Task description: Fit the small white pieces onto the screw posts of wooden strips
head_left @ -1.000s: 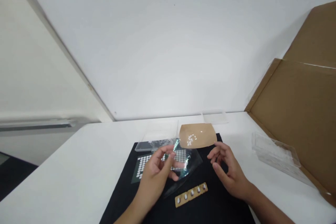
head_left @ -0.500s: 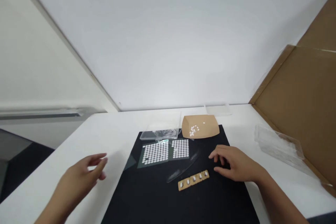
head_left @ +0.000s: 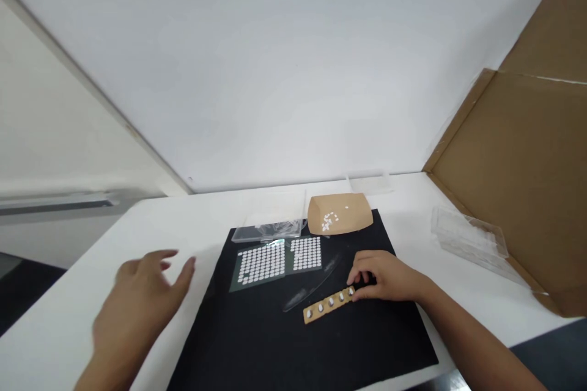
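Note:
My left hand (head_left: 142,299) hovers open, fingers spread, over the white table (head_left: 192,226) just left of the black mat (head_left: 298,348); it holds nothing. My right hand (head_left: 385,278) rests on the mat with its fingers curled onto the right end of a tan strip (head_left: 328,304) that carries several small white pieces. A clear curved film (head_left: 312,287) lies beside the strip. Two sheets of white dots (head_left: 261,263) lie side by side further back on the mat.
A brown paper tray (head_left: 355,215) with small white bits stands at the mat's far edge, a clear plastic case (head_left: 268,232) to its left. A clear plastic box (head_left: 468,238) and a large cardboard sheet (head_left: 518,177) are on the right.
My left hand let go of the clear film and swung left off the mat. My right hand moved down onto the end of the tan strip. The view shifted slightly.

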{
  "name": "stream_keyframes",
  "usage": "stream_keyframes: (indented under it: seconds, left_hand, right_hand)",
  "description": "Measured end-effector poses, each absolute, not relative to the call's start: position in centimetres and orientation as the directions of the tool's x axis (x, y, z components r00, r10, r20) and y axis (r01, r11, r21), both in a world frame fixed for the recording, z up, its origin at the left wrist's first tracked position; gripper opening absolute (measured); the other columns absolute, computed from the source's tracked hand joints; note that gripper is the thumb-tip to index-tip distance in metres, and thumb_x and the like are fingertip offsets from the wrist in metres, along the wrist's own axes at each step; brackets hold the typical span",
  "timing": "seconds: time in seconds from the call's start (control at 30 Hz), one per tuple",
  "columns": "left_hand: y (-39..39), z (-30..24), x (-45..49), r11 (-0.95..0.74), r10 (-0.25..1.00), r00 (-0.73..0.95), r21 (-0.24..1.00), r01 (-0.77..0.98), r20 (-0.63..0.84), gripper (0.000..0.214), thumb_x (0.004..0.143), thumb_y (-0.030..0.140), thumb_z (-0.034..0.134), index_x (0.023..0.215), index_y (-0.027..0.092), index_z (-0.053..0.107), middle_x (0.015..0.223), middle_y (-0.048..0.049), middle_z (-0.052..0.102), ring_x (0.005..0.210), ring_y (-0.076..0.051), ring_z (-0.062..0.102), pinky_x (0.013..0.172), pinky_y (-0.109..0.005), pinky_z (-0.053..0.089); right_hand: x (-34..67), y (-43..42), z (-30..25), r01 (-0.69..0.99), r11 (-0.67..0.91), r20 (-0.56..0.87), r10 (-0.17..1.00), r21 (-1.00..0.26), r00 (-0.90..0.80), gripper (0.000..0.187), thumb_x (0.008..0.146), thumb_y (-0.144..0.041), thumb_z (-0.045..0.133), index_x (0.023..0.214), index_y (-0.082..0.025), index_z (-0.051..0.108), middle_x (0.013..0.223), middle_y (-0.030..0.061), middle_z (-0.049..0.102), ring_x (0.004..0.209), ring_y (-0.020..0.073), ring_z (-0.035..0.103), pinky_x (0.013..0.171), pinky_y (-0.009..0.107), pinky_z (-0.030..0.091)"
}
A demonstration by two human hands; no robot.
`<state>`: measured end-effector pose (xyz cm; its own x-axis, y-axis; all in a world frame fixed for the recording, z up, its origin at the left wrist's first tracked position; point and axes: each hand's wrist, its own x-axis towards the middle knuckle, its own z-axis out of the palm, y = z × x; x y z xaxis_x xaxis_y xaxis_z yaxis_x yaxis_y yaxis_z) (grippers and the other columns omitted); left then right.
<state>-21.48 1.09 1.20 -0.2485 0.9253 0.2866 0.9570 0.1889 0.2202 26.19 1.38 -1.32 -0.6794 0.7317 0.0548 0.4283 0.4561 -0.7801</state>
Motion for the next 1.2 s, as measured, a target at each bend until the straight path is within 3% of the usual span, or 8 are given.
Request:
stream_keyframes:
  seconds: [0.1,0.17,0.3,0.4,0.6,0.73,1.0,1.2]
  left_hand:
    - [2.5,3.3,-15.5,-0.010,0.937,-0.074,0.236,0.972,0.343,0.043,0.102,0.054,0.048,0.119,0.018,0.066,0.114,-0.0108,0.068,0.091,-0.026,0.069,0.076,-0.035,0.054]
    - [3.8,4.0,-11.7,-0.238,0.920,0.156,0.197,0.951,0.361,0.037,0.106,0.047,0.045,0.117,0.022,0.070,0.115,-0.0095,0.067,0.098,-0.026,0.069,0.075,-0.033,0.055]
    - [6.5,3.9,-5.8,-0.541,0.817,0.515,0.035,0.840,0.259,0.025,0.106,0.032,0.056,0.124,0.022,0.071,0.117,-0.0106,0.067,0.108,-0.028,0.066,0.072,-0.030,0.055]
    - [7.8,3.1,-3.0,-0.645,0.752,0.636,-0.004,0.764,0.174,0.025,0.101,0.026,0.067,0.126,0.020,0.070,0.124,-0.0117,0.065,0.109,-0.028,0.065,0.075,-0.032,0.057]
    - [9.0,0.7,-0.6,-0.661,0.729,0.643,0.001,0.750,0.234,0.012,0.102,0.023,0.067,0.110,0.020,0.076,0.113,-0.0102,0.067,0.106,-0.026,0.064,0.071,-0.029,0.052]
    - [9.1,-0.5,-0.3,-0.648,0.732,0.627,-0.009,0.761,0.266,0.021,0.108,0.024,0.059,0.099,0.019,0.077,0.102,-0.0100,0.069,0.103,-0.026,0.060,0.071,-0.030,0.049]
    - [7.1,-0.5,-0.9,-0.696,0.687,0.659,0.016,0.718,0.306,0.023,0.109,0.021,0.057,0.095,0.017,0.075,0.092,-0.0090,0.068,0.097,-0.025,0.056,0.078,-0.034,0.048]
    - [5.1,0.2,-1.8,-0.728,0.655,0.673,0.046,0.684,0.344,0.023,0.109,0.024,0.058,0.096,0.018,0.076,0.090,-0.0093,0.069,0.098,-0.026,0.058,0.072,-0.033,0.047]
  right_hand:
    - [25.9,1.4,-1.6,0.428,0.484,0.081,0.729,-0.763,-0.679,0.016,0.088,-0.034,0.089,0.100,-0.025,0.083,0.094,0.0004,0.069,0.076,0.0130,0.065,0.068,0.024,0.052]
    - [25.8,1.4,-1.7,0.429,0.496,0.088,0.725,-0.755,-0.683,0.012,0.090,-0.032,0.087,0.097,-0.024,0.083,0.092,0.0003,0.069,0.074,0.0127,0.065,0.067,0.023,0.051]
    - [25.7,1.4,-1.8,0.418,0.526,0.105,0.705,-0.740,-0.701,0.008,0.091,-0.029,0.085,0.095,-0.022,0.082,0.091,0.0002,0.068,0.072,0.0118,0.065,0.066,0.022,0.051]
    - [25.6,1.5,-1.9,0.411,0.540,0.116,0.697,-0.735,-0.708,0.009,0.091,-0.028,0.085,0.097,-0.022,0.082,0.090,-0.0001,0.068,0.073,0.0117,0.065,0.068,0.022,0.052]
    - [25.6,1.4,-2.3,0.401,0.563,0.137,0.685,-0.723,-0.716,0.008,0.089,-0.021,0.084,0.096,-0.022,0.081,0.097,0.0004,0.069,0.074,0.0109,0.066,0.070,0.022,0.053]
    - [25.6,1.2,-2.1,0.394,0.579,0.150,0.676,-0.714,-0.722,0.009,0.088,-0.017,0.083,0.094,-0.022,0.080,0.099,0.0004,0.071,0.079,0.0127,0.069,0.074,0.023,0.054]
    - [26.2,1.3,-0.8,0.406,0.591,0.173,0.688,-0.697,-0.704,0.009,0.091,-0.014,0.077,0.093,-0.023,0.076,0.095,0.0002,0.075,0.085,0.0161,0.072,0.079,0.026,0.054]
    - [26.7,1.3,0.4,0.401,0.592,0.264,0.734,-0.699,-0.625,0.005,0.098,-0.019,0.070,0.095,-0.023,0.072,0.100,0.0037,0.076,0.093,0.0193,0.072,0.086,0.033,0.057]
